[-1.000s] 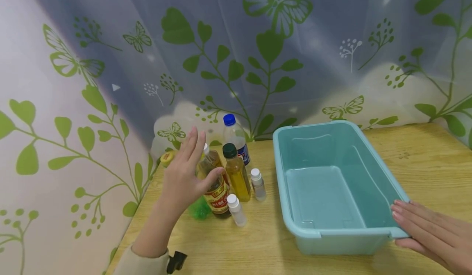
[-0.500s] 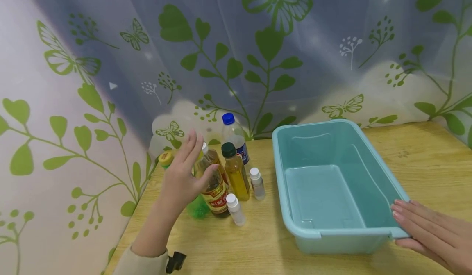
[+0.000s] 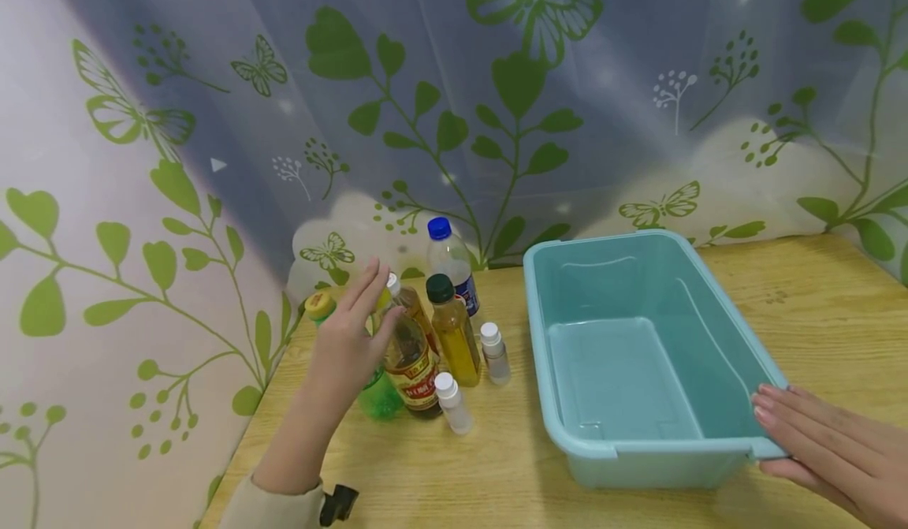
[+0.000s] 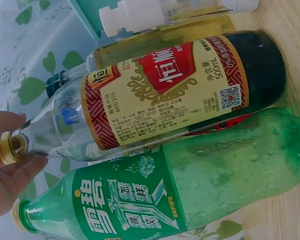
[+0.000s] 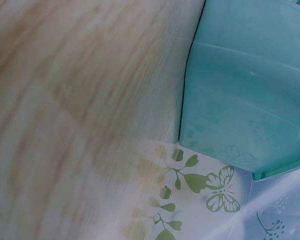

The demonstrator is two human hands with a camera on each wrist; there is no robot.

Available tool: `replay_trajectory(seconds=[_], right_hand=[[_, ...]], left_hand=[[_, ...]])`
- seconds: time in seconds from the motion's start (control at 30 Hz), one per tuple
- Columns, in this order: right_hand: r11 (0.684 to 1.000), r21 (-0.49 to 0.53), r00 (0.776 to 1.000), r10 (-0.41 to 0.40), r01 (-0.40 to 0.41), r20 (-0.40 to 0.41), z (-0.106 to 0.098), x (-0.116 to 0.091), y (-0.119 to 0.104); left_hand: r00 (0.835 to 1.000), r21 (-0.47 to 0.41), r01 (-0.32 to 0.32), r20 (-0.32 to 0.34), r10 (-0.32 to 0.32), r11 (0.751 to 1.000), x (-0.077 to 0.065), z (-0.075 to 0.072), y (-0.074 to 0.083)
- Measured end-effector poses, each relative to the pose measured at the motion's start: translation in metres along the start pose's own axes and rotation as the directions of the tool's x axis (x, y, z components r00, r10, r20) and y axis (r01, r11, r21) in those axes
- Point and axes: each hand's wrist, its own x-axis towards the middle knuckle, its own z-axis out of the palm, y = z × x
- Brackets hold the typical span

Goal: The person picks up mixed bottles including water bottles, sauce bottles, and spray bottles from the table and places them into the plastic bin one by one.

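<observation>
My left hand (image 3: 347,348) has its thumb and fingers around the neck of a glass vinegar bottle (image 4: 165,85), just by its yellow cap; the bottle stands upright on the table. Close beside it is a green Sprite bottle (image 4: 230,160), partly hidden behind the hand in the head view. My right hand (image 3: 837,450) rests straight fingers on the near right corner of a teal plastic tub (image 3: 660,462). That tub holds nothing. In the right wrist view only the tub's outer wall (image 5: 240,100) shows, not the hand.
Next to the vinegar stand an oil bottle (image 3: 457,344) with a dark green cap, a blue-capped soda bottle (image 3: 450,261) and two small white-capped bottles, one nearer (image 3: 454,407) and one farther (image 3: 495,355). A patterned curtain (image 3: 603,119) hangs behind the wooden table (image 3: 496,474).
My left hand's thumb has drawn in toward its fingers at the vinegar bottle's neck. The right hand and the tub stay where they were. The view has shifted slightly.
</observation>
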Motion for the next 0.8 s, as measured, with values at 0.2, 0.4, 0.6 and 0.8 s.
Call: replay_trajectory(seconds=[0.2,0.4,0.6,0.8], right_hand=[[1.0,0.007,1.0,-0.006,0.006,-0.016,0.0022,0.0004,0.0008],[1.0,0.01,1.0,-0.006,0.007,-0.014,0.0029,0.0025,0.0008],[1.0,0.015,0.999,-0.005,0.006,-0.039,0.005,0.0009,0.0015],[1.0,0.012,0.998,-0.007,0.008,-0.061,0.0064,-0.0027,0.0017]], left_hand=[[1.0,-0.002,0.014,-0.007,-0.014,1.0,-0.0007,-0.0005,-0.0013],[1.0,0.008,0.004,-0.03,-0.003,1.0,0.0017,-0.0029,-0.0012],[0.999,-0.001,-0.003,-0.045,0.003,1.0,0.0032,-0.002,-0.0019],[0.991,-0.049,-0.047,-0.126,0.041,0.998,0.0034,0.0057,-0.004]])
